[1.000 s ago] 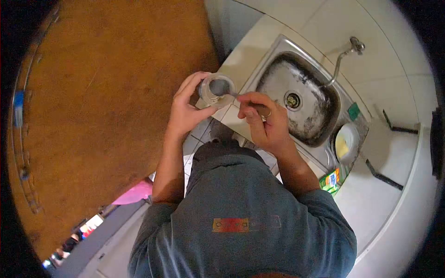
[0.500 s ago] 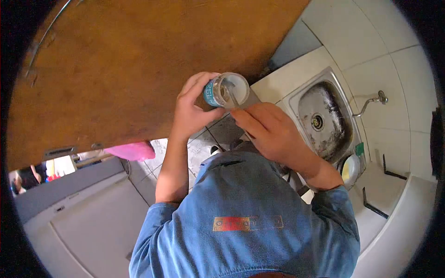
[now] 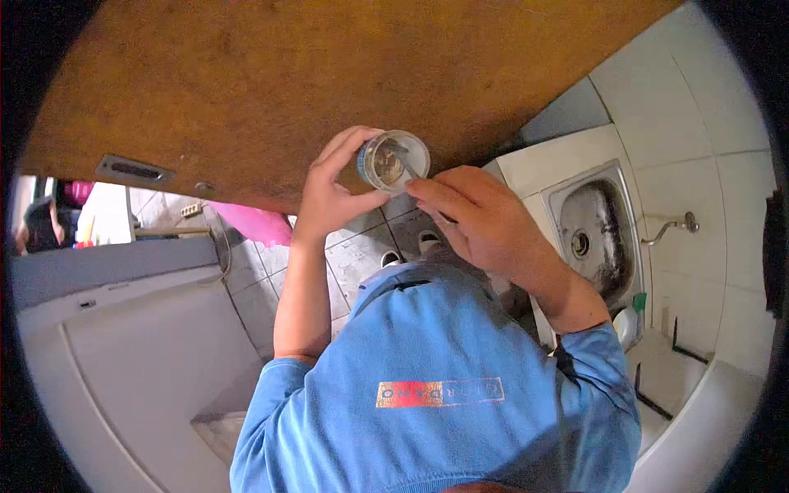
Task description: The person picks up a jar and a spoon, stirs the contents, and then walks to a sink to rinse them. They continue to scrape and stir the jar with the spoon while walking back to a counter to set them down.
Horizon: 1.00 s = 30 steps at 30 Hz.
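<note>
Fingers wrapped around its side, my left hand (image 3: 339, 182) holds up a clear plastic tub (image 3: 370, 171) with a blue label. The tub tilts so that its open mouth faces me, and a little brownish matter shows inside. My right hand (image 3: 485, 215) pinches the handle of a spoon (image 3: 406, 163) between thumb and fingers. The spoon's far end reaches into the tub, and the right fingertips are right at its rim. Both hands are in front of my chest, above the floor.
A brown wooden door (image 3: 271, 74) spans the top of the view, close beyond my hands. To the right are a steel sink (image 3: 593, 234) and a wall tap (image 3: 670, 228). A pink plastic bag (image 3: 255, 223) hangs below the door. A white appliance (image 3: 140, 353) stands at left.
My head view has turned, so the sink and door appear lower and further right. The tub has shifted slightly left in view; both hands keep their holds, with the spoon still inside.
</note>
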Motion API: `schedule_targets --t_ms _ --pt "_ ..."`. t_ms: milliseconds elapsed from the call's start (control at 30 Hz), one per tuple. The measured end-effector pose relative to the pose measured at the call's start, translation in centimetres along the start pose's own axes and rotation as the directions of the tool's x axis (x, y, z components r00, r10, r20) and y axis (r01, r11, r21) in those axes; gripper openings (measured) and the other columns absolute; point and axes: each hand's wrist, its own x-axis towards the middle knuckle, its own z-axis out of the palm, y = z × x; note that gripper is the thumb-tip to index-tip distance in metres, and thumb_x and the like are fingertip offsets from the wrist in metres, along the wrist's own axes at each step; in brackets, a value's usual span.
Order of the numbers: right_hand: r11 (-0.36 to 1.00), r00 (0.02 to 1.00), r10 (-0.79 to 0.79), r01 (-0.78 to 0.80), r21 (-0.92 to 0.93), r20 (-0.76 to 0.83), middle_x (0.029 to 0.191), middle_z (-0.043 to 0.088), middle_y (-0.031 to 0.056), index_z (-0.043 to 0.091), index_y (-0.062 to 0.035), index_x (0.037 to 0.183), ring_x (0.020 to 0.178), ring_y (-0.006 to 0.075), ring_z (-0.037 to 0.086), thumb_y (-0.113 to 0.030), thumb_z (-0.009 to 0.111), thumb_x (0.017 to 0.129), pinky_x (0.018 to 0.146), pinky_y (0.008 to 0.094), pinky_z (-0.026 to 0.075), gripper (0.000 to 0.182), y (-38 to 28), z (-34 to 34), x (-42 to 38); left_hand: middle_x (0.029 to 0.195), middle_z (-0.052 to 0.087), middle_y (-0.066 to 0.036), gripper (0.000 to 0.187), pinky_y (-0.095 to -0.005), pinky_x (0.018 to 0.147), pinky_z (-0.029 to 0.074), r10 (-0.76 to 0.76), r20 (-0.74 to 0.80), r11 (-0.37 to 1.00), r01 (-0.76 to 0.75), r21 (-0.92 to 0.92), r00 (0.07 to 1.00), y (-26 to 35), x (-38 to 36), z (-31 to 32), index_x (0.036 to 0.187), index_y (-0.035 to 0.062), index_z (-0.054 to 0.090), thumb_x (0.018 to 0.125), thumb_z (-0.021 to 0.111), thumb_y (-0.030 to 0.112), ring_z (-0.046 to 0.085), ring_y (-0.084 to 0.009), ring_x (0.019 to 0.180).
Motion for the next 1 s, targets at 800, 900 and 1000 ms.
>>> schedule_targets --t_ms 800,900,1000 --pt "0.827 0.86 -0.457 0.319 0.463 0.225 0.092 0.065 0.0095 0.067 -0.0107 0.11 0.083 0.0288 0.065 -0.005 0.069 0.084 0.07 0.0351 0.054 0.026 4.9 -0.1 4.5 0.127 0.063 -0.013 0.069 -0.0382 0.104 0.043 -0.227 -0.388 0.931 0.317 0.184 0.893 4.1 -7.6 -0.1 0.125 0.0013 0.06 0.059 0.082 0.005 0.056 -0.0271 0.122" --pt "0.783 0.885 -0.444 0.307 0.542 0.14 0.092 0.065 0.0097 0.068 -0.0101 0.107 0.081 0.0274 0.066 -0.006 0.07 0.085 0.069 0.0336 0.054 0.022 3.5 2.9 4.7 0.127 0.062 -0.013 0.069 -0.0373 0.102 0.044 -0.23 -0.434 0.919 0.341 0.197 0.871 4.2 -9.7 -1.0 0.125 0.0008 0.06 0.059 0.082 0.004 0.057 -0.0266 0.121" --pt "0.766 0.885 -0.43 0.253 0.59 0.179 0.091 0.066 0.0098 0.068 -0.007 0.102 0.079 0.0246 0.067 -0.005 0.071 0.086 0.067 0.0321 0.054 0.016 1.9 3.8 6.3 0.127 0.062 -0.013 0.068 -0.0373 0.102 0.045 -0.203 -0.489 0.888 0.37 0.273 0.848 4.8 -11.2 -2.6 0.124 0.0016 0.061 0.06 0.081 0.002 0.057 -0.0264 0.121"
